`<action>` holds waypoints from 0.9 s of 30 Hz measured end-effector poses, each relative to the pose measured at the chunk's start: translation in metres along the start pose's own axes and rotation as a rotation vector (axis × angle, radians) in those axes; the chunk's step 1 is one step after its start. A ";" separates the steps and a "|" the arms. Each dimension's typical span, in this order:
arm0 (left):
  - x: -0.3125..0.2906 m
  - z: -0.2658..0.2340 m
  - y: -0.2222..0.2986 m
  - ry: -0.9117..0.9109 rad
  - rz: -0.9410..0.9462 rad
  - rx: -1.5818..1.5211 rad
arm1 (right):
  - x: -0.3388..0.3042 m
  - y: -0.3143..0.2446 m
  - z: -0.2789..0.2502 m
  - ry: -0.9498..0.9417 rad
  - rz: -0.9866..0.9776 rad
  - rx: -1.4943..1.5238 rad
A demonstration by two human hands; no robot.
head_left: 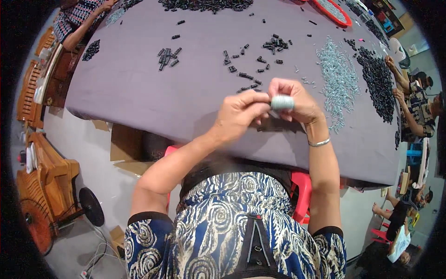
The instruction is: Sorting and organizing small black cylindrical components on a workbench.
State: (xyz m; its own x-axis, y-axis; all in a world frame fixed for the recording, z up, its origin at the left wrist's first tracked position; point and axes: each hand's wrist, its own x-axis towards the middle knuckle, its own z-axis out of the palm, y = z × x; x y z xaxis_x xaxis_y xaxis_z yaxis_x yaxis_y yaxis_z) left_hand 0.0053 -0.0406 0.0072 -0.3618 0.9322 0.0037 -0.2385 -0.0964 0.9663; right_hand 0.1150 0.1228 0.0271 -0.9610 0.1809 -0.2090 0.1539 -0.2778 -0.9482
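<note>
My left hand (239, 114) and my right hand (299, 100) meet over the near part of the table, both with fingers pinched closed. What they hold between the fingertips is too small and covered to make out. A pale, ribbed wrap or roll (282, 102) shows at the right thumb; I cannot tell which it is. Just beyond my hands lie scattered short black cylindrical pieces (246, 76), with a small heap of them (276, 44) farther back. Right of my right hand spreads a long pile of small silvery screw-like pieces (337, 76).
A grey cloth (139, 93) covers the table. More black pieces form a big pile (376, 81) at the right and a cluster (167, 58) at the left. A red basket (343, 21) stands far right. Other people's arms (411, 111) reach in from the sides.
</note>
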 end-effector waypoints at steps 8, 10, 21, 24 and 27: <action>0.025 -0.060 0.013 0.401 0.179 -0.209 | 0.010 -0.005 -0.013 0.508 -0.247 -0.232; 0.028 -0.068 0.011 0.419 0.211 -0.215 | 0.013 -0.008 -0.008 0.499 -0.208 -0.319; 0.027 -0.057 -0.004 0.280 0.071 -0.205 | 0.056 -0.001 0.011 0.308 -0.335 -1.294; 0.026 -0.057 -0.004 0.243 0.043 -0.209 | 0.061 0.003 0.013 0.344 -0.374 -1.299; 0.025 -0.056 -0.003 0.191 0.040 -0.245 | 0.057 0.001 0.013 0.346 -0.412 -1.227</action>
State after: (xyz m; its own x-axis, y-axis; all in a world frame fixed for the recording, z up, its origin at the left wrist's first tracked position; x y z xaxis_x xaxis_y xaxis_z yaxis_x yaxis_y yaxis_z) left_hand -0.0532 -0.0364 -0.0104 -0.5326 0.8459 -0.0302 -0.4226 -0.2348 0.8754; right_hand 0.0569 0.1204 0.0174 -0.9078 0.3244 0.2659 0.1492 0.8421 -0.5182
